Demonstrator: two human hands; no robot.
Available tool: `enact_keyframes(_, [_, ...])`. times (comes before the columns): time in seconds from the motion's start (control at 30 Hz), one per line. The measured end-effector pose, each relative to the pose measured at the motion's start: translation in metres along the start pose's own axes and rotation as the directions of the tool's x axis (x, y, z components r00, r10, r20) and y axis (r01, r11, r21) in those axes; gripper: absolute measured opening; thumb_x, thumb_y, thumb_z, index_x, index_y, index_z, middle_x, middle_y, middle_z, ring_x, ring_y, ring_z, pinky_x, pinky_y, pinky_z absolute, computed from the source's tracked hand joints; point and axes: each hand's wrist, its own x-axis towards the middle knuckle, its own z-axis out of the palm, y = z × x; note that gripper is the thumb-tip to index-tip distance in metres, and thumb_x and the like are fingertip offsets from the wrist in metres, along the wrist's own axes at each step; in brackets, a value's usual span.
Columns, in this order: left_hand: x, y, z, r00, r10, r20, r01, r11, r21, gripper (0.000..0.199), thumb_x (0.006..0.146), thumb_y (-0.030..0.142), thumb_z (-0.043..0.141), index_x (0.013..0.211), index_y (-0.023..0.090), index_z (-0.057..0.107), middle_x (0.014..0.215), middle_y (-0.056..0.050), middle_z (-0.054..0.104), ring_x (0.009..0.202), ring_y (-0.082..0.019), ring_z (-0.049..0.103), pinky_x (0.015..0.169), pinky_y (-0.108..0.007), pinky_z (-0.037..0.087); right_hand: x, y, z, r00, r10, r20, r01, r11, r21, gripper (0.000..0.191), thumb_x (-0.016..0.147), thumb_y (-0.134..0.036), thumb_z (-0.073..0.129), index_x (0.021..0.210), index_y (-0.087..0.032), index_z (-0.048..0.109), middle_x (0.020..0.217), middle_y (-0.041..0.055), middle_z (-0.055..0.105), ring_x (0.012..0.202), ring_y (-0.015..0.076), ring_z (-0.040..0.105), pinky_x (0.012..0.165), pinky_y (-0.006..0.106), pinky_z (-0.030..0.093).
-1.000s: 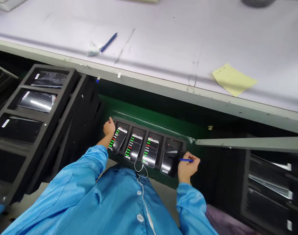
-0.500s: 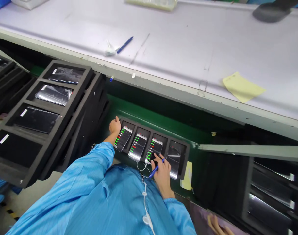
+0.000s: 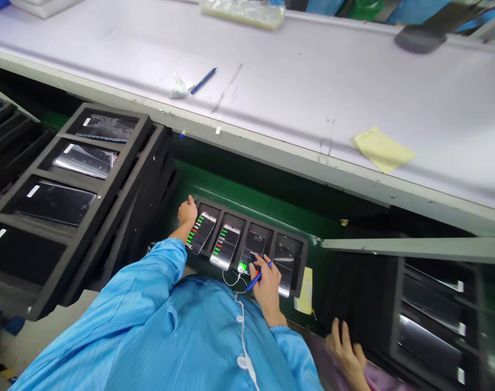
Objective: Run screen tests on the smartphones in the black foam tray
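A black foam tray [image 3: 267, 225] lies on the green surface in front of my body, with several smartphones in its slots. My left hand [image 3: 187, 210] is closed around the tray's left end, beside the first phone [image 3: 201, 232]. That phone and the second phone [image 3: 224, 247] show dark screens with green, white and red lines of text. My right hand [image 3: 267, 285] holds a blue pen [image 3: 253, 281] between its fingers, and a fingertip is at the screen of the third phone [image 3: 251, 248]. White earphones [image 3: 238, 276] hang by that phone's lower end. The fourth phone [image 3: 284, 260] has a dark screen.
Stacked foam trays with phones [image 3: 60, 201] stand at my left, more trays [image 3: 430, 320] at my right. Another person's hand [image 3: 347, 347] is at lower right. A white bench [image 3: 272, 98] holds a pen [image 3: 204, 80] and yellow paper [image 3: 384, 149]. A metal bar [image 3: 414, 245] crosses right.
The third phone's screen went from lines of text to mostly dark, with green and red patches low down. The other person's hand has come further into view. My hands keep their places.
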Motion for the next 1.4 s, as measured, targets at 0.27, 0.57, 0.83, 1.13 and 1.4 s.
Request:
enact_keyframes(0.27, [-0.004, 0.003, -0.004, 1.000, -0.017, 0.024, 0.018, 1.000, -0.013, 0.068, 0.114, 0.061, 0.029, 0.113, 0.019, 0.082, 0.124, -0.023, 0.080, 0.121, -0.039, 0.075, 0.098, -0.047, 0.057, 0.001, 0.004, -0.003, 1.000, 0.011, 0.019, -0.011, 1.000, 0.001, 0.032, 0.112, -0.051, 0.048, 0.107, -0.024, 0.065, 0.138, 0.0142, 0.073, 0.141, 0.0342, 0.057, 0.114, 0.055, 0.041])
enact_keyframes(0.57, [-0.005, 0.003, -0.003, 1.000, -0.019, 0.024, 0.020, 1.000, -0.019, 0.066, 0.114, 0.059, 0.030, 0.110, 0.019, 0.082, 0.125, -0.023, 0.079, 0.121, -0.040, 0.075, 0.100, -0.048, 0.058, 0.007, 0.004, 0.011, 0.999, -0.054, 0.007, 0.054, 0.996, -0.076, 0.030, 0.109, -0.053, 0.053, 0.111, -0.025, 0.062, 0.134, 0.0145, 0.072, 0.145, 0.0344, 0.053, 0.113, 0.052, 0.040])
enact_keyframes(0.83, [-0.002, 0.000, 0.001, 1.000, -0.020, 0.016, 0.020, 1.000, -0.010, 0.066, 0.114, 0.061, 0.030, 0.104, 0.023, 0.083, 0.121, -0.020, 0.081, 0.119, -0.040, 0.076, 0.099, -0.048, 0.058, 0.006, 0.013, 0.016, 1.000, -0.003, 0.005, 0.003, 0.995, -0.104, 0.034, 0.109, -0.057, 0.050, 0.114, -0.025, 0.060, 0.140, 0.0151, 0.070, 0.147, 0.0347, 0.051, 0.113, 0.052, 0.037])
enact_keyframes(1.13, [0.001, -0.001, 0.004, 1.000, -0.021, 0.011, 0.021, 1.000, -0.015, 0.065, 0.114, 0.061, 0.031, 0.106, 0.022, 0.083, 0.122, -0.020, 0.081, 0.119, -0.039, 0.076, 0.099, -0.047, 0.058, -0.001, 0.013, 0.008, 0.993, 0.119, -0.017, -0.120, 0.989, -0.085, 0.044, 0.105, -0.065, 0.051, 0.117, -0.024, 0.062, 0.145, 0.0180, 0.066, 0.149, 0.0373, 0.049, 0.118, 0.056, 0.034])
enact_keyframes(1.4, [0.003, -0.004, 0.007, 1.000, -0.019, 0.013, 0.020, 1.000, -0.022, 0.068, 0.114, 0.064, 0.030, 0.108, 0.023, 0.083, 0.122, -0.020, 0.081, 0.119, -0.038, 0.076, 0.098, -0.045, 0.058, -0.007, 0.013, -0.001, 0.990, 0.143, -0.015, -0.143, 0.983, -0.116, 0.050, 0.105, -0.070, 0.047, 0.113, -0.023, 0.062, 0.152, 0.0200, 0.063, 0.147, 0.0388, 0.050, 0.118, 0.057, 0.032])
